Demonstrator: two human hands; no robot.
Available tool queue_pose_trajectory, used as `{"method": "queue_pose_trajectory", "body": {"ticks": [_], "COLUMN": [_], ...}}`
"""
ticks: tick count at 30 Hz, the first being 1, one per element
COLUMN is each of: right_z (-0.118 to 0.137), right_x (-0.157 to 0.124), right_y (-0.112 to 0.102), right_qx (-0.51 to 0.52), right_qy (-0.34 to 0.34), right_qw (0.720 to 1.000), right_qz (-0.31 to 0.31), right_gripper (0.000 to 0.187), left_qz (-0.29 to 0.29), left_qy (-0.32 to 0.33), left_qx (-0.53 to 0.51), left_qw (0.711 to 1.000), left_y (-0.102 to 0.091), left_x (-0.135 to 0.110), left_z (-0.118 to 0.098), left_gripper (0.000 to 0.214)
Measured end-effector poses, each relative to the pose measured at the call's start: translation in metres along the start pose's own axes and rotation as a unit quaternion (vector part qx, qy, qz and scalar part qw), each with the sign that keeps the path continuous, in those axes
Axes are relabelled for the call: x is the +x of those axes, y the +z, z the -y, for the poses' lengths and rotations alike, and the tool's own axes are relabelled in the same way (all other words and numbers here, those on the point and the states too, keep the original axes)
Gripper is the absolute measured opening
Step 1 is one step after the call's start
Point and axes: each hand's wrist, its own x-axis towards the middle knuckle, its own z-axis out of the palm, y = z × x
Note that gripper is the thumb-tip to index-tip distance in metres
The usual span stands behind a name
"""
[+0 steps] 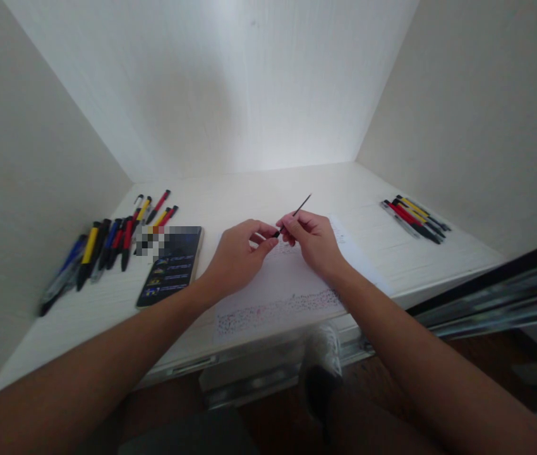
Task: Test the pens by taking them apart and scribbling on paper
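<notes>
My left hand [239, 254] pinches a small black pen part [277, 234] between thumb and index finger. My right hand [314, 241] is closed around a thin dark pen refill [303, 203], whose upper end points up and to the right. The refill's lower end comes close to the black part; whether the two are joined I cannot tell. Both hands hover over or rest on a white sheet of paper [278, 281] covered with rows of small coloured marks.
Several pens in red, yellow, blue and black [127, 237] lie along the left wall. Beside them is a phone [171, 272] with its screen lit. More pens [415, 218] lie in a bunch at the right. White walls enclose the shelf [244, 189] on three sides.
</notes>
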Motion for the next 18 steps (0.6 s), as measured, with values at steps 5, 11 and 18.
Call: {"method": "queue_pose_trajectory", "body": {"ticks": [5,11,18], "right_z": [0.0017,0.0002,0.0051], "right_x": [-0.0002,-0.0001,-0.0014], "right_y": [-0.0019,-0.0041,-0.0025], "right_qx": [-0.029,0.000,-0.022], "right_qy": [0.012,0.033,0.039], "right_qw": [0.999,0.998,0.998], "right_qz": [0.028,0.051,0.034], "right_gripper": [0.030,0.039,0.030], "left_qz": [0.007,0.013,0.046], "left_qy": [-0.035,-0.040,-0.025], "left_qx": [-0.020,-0.076,-0.105], "left_qw": [0.999,0.996,0.993], "left_y": [0.0019,0.0012,0.0032], "left_x": [-0.0012,-0.0010,-0.0004], "left_z": [-0.0027,-0.0067,0.0009], "left_gripper": [0.021,0.018,0.018]}}
